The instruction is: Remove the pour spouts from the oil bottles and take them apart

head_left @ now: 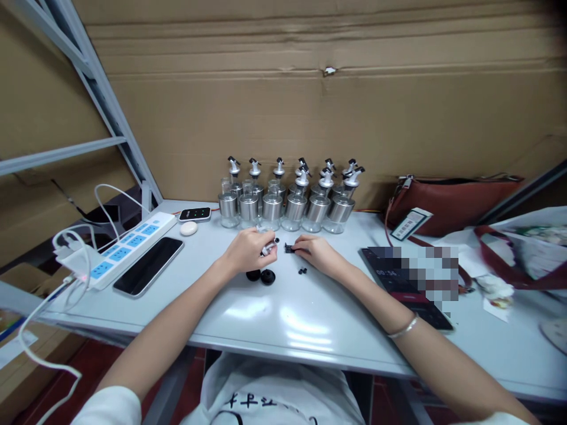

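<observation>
Fingers of both hands are closed: my left hand [250, 252] is curled around a pale spout piece [267, 249], and my right hand [315, 252] pinches a small black piece [289, 248] by its end. Behind everything stands the cardboard wall [310, 112], and before it lies the grey table [301, 321], whose near edge passes below my forearms. Between the forearms, the surface is open from the small parts down to this edge. At the right, the brown bag [452, 206] and the dark tablet [394, 280] limit the room; at the left, the power strip [126, 251] and the phone [149, 267] do it. Beyond my hands, the glass-and-metal bottles [271, 208] stand upright in close rows, quite near my left fingers. Two round black caps [267, 277] lie just beside my left hand, on its near side. Smallest are the tiny black bits [302, 271], near my right hand.
</observation>
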Demonstrator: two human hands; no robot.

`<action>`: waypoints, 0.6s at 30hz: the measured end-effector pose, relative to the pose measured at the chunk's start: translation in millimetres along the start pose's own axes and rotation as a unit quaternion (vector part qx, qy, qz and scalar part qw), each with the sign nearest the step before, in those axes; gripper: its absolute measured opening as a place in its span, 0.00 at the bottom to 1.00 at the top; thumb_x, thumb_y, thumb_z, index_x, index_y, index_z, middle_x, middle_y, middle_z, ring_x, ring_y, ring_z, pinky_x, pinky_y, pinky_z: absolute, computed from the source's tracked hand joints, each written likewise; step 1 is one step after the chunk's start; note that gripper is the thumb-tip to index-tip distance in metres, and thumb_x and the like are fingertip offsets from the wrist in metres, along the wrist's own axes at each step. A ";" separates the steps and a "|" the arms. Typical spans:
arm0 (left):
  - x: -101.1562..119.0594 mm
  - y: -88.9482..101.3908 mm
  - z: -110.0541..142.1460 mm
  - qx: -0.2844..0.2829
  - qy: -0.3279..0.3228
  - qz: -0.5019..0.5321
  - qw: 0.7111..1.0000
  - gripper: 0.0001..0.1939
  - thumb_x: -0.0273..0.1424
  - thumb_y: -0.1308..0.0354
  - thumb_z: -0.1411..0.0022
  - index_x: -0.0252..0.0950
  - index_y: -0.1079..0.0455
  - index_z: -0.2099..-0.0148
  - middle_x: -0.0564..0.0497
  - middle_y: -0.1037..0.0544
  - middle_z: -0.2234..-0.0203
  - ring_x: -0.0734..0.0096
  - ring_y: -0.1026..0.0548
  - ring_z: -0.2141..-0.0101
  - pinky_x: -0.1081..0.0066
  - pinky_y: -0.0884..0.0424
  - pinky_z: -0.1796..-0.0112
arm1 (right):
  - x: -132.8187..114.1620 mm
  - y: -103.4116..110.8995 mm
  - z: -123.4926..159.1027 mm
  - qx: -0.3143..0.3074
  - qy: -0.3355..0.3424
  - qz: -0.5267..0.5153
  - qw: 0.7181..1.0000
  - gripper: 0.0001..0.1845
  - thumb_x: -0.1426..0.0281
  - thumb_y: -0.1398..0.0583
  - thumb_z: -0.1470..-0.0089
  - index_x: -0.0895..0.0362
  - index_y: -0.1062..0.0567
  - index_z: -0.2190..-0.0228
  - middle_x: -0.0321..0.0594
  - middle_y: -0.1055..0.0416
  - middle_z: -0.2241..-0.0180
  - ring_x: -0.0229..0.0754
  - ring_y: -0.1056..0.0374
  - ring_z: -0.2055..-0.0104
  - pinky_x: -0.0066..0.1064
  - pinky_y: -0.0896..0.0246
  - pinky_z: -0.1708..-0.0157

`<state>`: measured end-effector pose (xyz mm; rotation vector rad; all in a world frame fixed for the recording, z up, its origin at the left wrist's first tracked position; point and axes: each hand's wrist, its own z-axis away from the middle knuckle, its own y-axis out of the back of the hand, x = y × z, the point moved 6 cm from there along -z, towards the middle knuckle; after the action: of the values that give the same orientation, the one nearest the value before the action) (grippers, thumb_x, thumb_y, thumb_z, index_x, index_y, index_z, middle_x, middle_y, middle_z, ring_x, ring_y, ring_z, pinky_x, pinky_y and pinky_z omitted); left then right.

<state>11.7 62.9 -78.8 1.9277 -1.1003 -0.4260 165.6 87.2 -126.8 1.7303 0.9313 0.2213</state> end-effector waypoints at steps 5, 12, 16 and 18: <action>-3.7 -3.5 -0.6 -0.021 0.032 0.002 0.999 0.03 0.29 0.53 0.44 0.37 0.42 0.71 0.55 0.35 0.81 0.73 0.35 0.79 0.72 0.40 0.72 | 0.0 -3.7 -6.5 -0.001 0.000 0.002 1.000 0.10 0.78 0.43 0.48 0.60 0.22 0.68 0.46 0.27 0.68 0.43 0.29 0.67 0.34 0.33 0.63; -7.3 -7.8 1.3 -0.066 0.100 0.071 0.990 0.04 0.31 0.51 0.41 0.36 0.41 0.64 0.55 0.32 0.75 0.74 0.35 0.77 0.74 0.41 0.73 | -29.0 26.9 0.4 0.106 0.018 0.038 0.994 0.11 0.69 0.47 0.40 0.59 0.26 0.60 0.45 0.26 0.63 0.44 0.31 0.61 0.35 0.39 0.62; 2.5 -8.5 1.1 -0.075 0.038 0.056 0.995 0.04 0.30 0.52 0.39 0.35 0.38 0.65 0.53 0.31 0.73 0.73 0.33 0.73 0.74 0.39 0.71 | -53.5 33.6 4.5 0.129 0.081 0.022 0.988 0.11 0.67 0.46 0.40 0.58 0.28 0.59 0.43 0.26 0.64 0.42 0.32 0.62 0.33 0.43 0.63; 6.5 -9.0 0.9 -0.070 0.006 0.028 0.997 0.05 0.30 0.52 0.39 0.35 0.37 0.65 0.51 0.30 0.72 0.71 0.32 0.71 0.73 0.38 0.69 | -59.7 32.7 5.5 0.132 0.101 0.025 0.986 0.10 0.68 0.46 0.40 0.59 0.28 0.63 0.41 0.26 0.67 0.41 0.33 0.65 0.32 0.44 0.65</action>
<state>19.5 59.3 -85.8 1.7714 -1.0847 -0.4493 143.9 39.9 -82.5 2.0034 1.1058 0.3234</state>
